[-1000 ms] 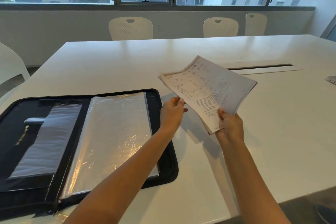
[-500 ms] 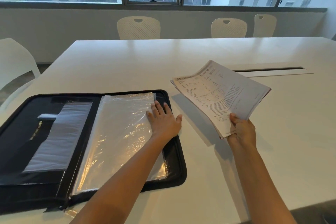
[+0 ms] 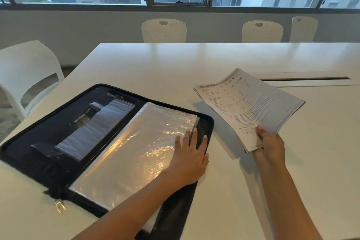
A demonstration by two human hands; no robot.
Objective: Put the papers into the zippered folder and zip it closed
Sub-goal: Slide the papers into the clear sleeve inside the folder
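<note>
White chair [image 3: 25, 70]: stands at the far left, off the table's corner, well away from both hands.
Table [image 3: 194, 60]: white and glossy; it carries the folder and lies under both forearms.
Zip pull [image 3: 60, 206]: a small metal tab lying on the table at the folder's near-left corner, well left of the left hand's fingers.
Zippered folder [image 3: 39, 161]: black, unzipped and spread flat open on the table, turned at an angle to the table's edge.
Left panel: dark fabric with a pale translucent pocket [image 3: 93, 130] lying on it, far left of the fingers.
Plastic sleeves [image 3: 132, 154]: a clear, crinkled, shiny stack on the folder's right panel, reaching from the spine up to the left hand's fingertips.
Left hand [image 3: 191, 160]: palm down, fingers spread flat and loosely apart, gripping nothing; the fingertips press on the sleeves' right edge and the black rim just beyond it.
Papers [image 3: 251, 107]: a printed stack held in the air to the right of the folder, apart from it and not yet inside; the sheets fan up and away from the right hand's fingers and cast a shadow on the table.
Right hand [image 3: 269, 146]: closed on the stack's near corner, thumb on top of the top sheet, the other fingers curled beneath and hidden.
Table slot [image 3: 303, 79]: a long dark slit beyond the papers, far past the right fingers.
Chairs [image 3: 163, 30]: three white ones line the table's far side under the window.
</note>
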